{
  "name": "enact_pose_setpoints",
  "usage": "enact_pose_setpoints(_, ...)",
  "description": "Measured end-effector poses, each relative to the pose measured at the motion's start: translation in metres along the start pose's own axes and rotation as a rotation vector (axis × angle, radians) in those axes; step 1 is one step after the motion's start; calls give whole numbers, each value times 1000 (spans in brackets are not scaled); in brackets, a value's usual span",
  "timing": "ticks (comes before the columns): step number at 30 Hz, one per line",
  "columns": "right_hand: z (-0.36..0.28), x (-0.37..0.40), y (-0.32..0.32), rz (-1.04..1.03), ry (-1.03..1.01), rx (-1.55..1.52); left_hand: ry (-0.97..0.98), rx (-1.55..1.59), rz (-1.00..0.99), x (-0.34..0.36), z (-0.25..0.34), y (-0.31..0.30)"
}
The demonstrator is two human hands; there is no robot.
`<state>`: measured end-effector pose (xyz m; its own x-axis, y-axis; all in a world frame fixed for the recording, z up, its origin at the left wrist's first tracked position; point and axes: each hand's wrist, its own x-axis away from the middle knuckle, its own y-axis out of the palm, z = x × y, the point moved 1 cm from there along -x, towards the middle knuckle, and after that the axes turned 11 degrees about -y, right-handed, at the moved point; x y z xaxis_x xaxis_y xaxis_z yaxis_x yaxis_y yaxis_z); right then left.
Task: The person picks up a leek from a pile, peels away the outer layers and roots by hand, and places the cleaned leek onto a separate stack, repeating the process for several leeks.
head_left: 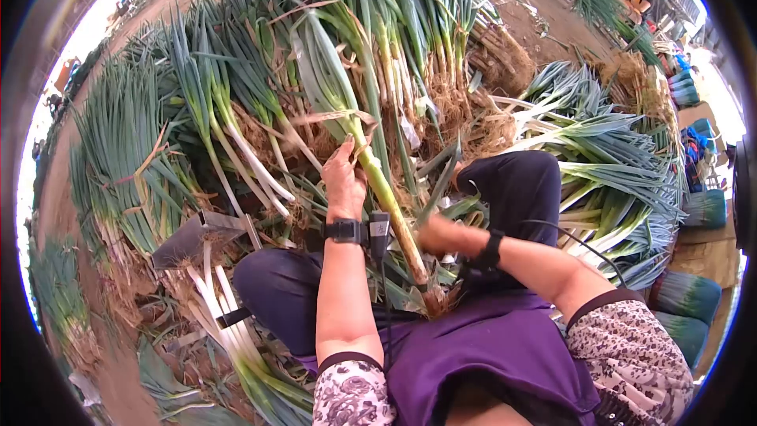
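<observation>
A long leek (382, 181) lies slantwise in front of me, its broad green leaves up and away, its brown root end down by my lap. My left hand (344, 179) is closed around the upper stem, just below a dry, papery strip of leaf. Beside the lower stem is my right hand (451, 237), blurred by motion, with its fingers curled. A loose green leaf (439, 183) runs down to those fingers and seems to be in their grip. The fingertips themselves are smeared.
Untrimmed leeks (126, 158) with roots are heaped ahead and to the left. Cleaner leeks (607, 166) are piled at the right. A metal bracket (201, 237) stands by my left knee, with white-stemmed leeks (236, 323) beside it. Tied bundles (684, 300) lie far right; a person (640, 0) sits beyond.
</observation>
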<state>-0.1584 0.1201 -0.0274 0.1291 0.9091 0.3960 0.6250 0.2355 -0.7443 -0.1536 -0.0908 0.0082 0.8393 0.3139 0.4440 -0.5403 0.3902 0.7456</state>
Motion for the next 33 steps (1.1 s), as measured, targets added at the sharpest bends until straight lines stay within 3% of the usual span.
enact_pose_setpoints(1, -7, 17, 16, 137, -11, -497, -20, -2, -42, 8, 4, 6)
enact_pose_setpoints(2, -13, 18, -1, 149, -15, -490, -39, -6, -81, 14, 9, 13)
enact_pose_setpoints(4, -28, 24, -59, -324, 357, -23, -31, -7, -80, 16, 10, 20)
enact_pose_setpoints(6, -20, 20, -122, 200, 346, -380, -31, -26, -81, 18, 11, 26)
enact_pose_setpoints(7, -13, 15, -141, 635, 199, -247, -45, 3, -120, 17, 10, 28)
enact_pose_setpoints(9, -18, 7, -188, 953, -143, -92, -55, 42, -162, 23, 10, 43)
enact_pose_setpoints(12, -14, -16, -217, 765, -241, -367, -55, 6, -211, 27, 13, 53)
enact_pose_setpoints(14, -5, -21, -201, 188, -169, -484, -14, -10, -163, 41, 19, 67)
enact_pose_setpoints(15, -1, -18, -173, 120, -330, -389, -6, -45, -137, 45, 24, 68)
enact_pose_setpoints(16, -7, -8, -154, -304, -213, -356, 0, -82, -110, 47, 27, 64)
enact_pose_setpoints(18, -12, 16, -142, -698, -26, -314, -28, -127, -113, 42, 29, 56)
enact_pose_setpoints(20, 4, 21, -170, -330, -5, -491, -50, -107, -97, 45, 26, 62)
enact_pose_setpoints(21, 33, 10, -175, -18, -169, -704, -64, -139, -128, 43, 22, 64)
enact_pose_setpoints(22, 34, 8, -189, 243, -3, -820, -88, -153, -127, 41, 16, 65)
enact_pose_setpoints(23, 40, 4, -201, 347, -45, -870, -135, -129, -140, 38, 10, 68)
enact_pose_setpoints(25, 44, -8, -209, 386, -122, -1176, -240, -114, -222, 36, -4, 78)
enact_pose_setpoints(26, 42, -14, -211, 325, -51, -1296, -296, -138, -240, 37, -13, 83)
enact_pose_setpoints(28, 38, -33, -196, 502, -230, -1545, -280, -224, -182, 37, -30, 92)
enact_pose_setpoints(29, 41, -33, -192, 602, -224, -1618, -333, -185, -134, 38, -33, 96)
enact_pose_setpoints(33, 52, -31, -200, 730, -231, -1450, -437, -153, -118, 28, -35, 101)
